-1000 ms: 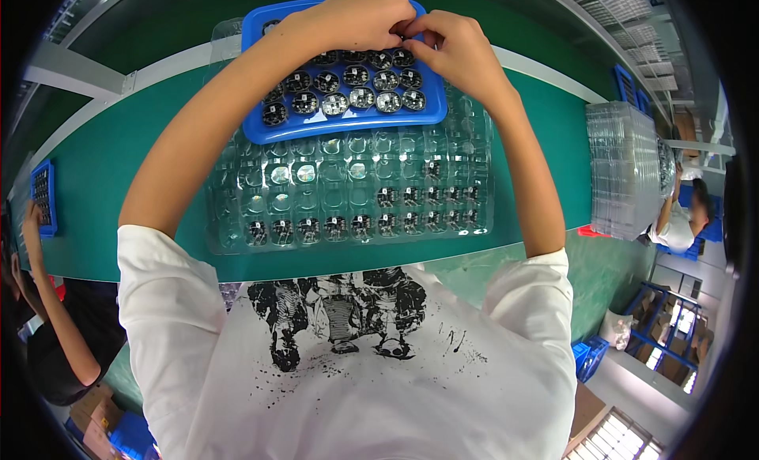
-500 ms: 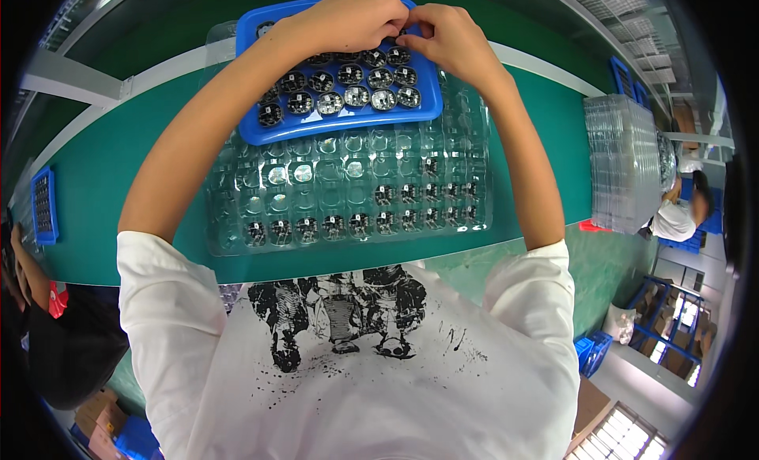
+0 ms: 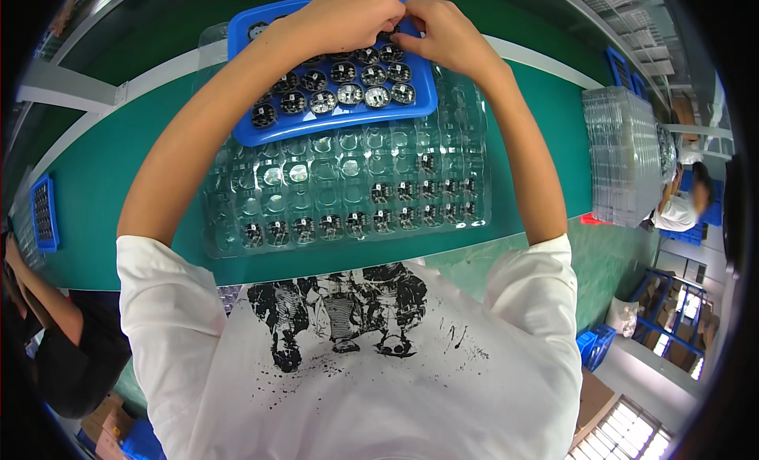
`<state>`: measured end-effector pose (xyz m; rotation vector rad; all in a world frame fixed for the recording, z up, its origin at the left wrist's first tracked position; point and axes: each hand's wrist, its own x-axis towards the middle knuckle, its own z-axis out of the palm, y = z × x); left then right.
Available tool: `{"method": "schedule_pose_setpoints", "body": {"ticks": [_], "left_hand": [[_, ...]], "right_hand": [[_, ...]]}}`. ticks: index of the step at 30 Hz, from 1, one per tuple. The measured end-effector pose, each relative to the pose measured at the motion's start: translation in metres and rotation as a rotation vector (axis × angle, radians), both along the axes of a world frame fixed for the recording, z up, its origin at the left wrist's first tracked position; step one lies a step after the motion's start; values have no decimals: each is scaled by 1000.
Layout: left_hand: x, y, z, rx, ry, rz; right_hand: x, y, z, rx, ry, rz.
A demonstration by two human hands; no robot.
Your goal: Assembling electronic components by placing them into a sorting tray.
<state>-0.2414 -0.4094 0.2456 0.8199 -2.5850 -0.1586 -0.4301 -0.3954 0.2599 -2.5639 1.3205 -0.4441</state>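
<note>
The small round black part sat pinched between the fingertips of your left hand [image 3: 348, 17] and right hand [image 3: 443, 35], over the far edge of the blue tray [image 3: 332, 124], and it was best worked with a light grip so neighbouring parts in the tray stayed seated. Just nearer you than the hands lay the clear blister tray [image 3: 348, 223] on the green tabletop [image 3: 111, 191]. Against half a second before, your hands stayed pressed together at the same spot, only the view shifted slightly.
</note>
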Motion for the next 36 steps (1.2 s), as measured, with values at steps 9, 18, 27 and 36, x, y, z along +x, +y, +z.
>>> {"method": "schedule_pose_setpoints", "body": {"ticks": [9,18,27,36], "left_hand": [[-11,11,24,-111,-170,28],[-5,17,24,-53,-135,70],[-7,16,21,-134,-100,44],[-5,-5,-2,-14,-59,50]], "right_hand": [[-9,-5,-8,-20,-90,106],[-3,-3,-10,-101,-26,35],[-1,0,0,-107,-59,98],[-5,-6,-5,-49,4,52]]}}
